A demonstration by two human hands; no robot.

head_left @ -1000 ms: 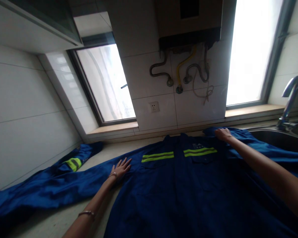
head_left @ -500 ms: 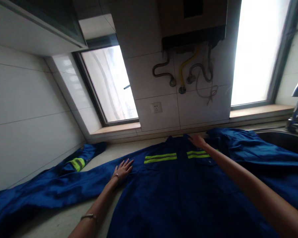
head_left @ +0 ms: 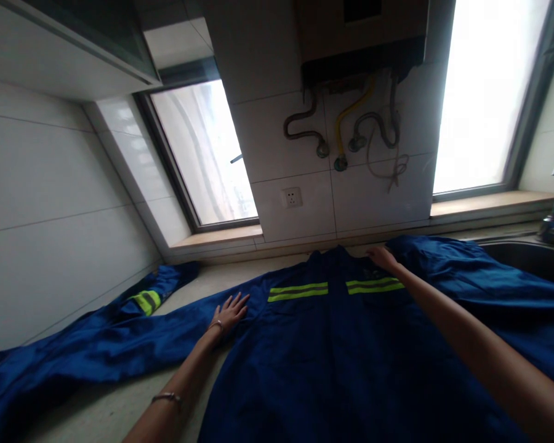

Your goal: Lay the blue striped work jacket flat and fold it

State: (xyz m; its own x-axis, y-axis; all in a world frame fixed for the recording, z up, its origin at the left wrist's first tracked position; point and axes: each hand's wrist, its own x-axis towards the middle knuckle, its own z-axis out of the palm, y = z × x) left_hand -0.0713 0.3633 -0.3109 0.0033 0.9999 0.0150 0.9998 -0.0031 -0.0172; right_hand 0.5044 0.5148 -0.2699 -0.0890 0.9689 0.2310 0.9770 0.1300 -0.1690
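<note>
In the head view, we locate the blue jacket (head_left: 277, 369) front upward on the desk (head_left: 96, 409), beneath and between the fingers of both hands. The left hand (head_left: 228, 312) lies flat with fingers spread, palm down at the root of one sleeve (head_left: 152, 338); it presses on the cloth and grips nothing. The right hand (head_left: 384, 259) is at the jacket's upper edge with fingers bent; we cannot tell whether they pinch fabric. The governing relation is as follows: the collar (head_left: 314, 257) lies just left of the right fingers and farther off to the right of the left fingers, so the right hand is nearer to it. The long axis of the body runs from the collar toward the wearer; that of the sleeve runs out leftward from the left fingers. Directly right of the right fingers we find bunched blue cloth (head_left: 447, 264), with the sink (head_left: 508, 251) beyond. Compared with the frame half a second ago, the right fingers have shifted rightward, off the collar's edge, leaving a pale gap of desk beside it; the left fingers keep their place on the sleeve.
</note>
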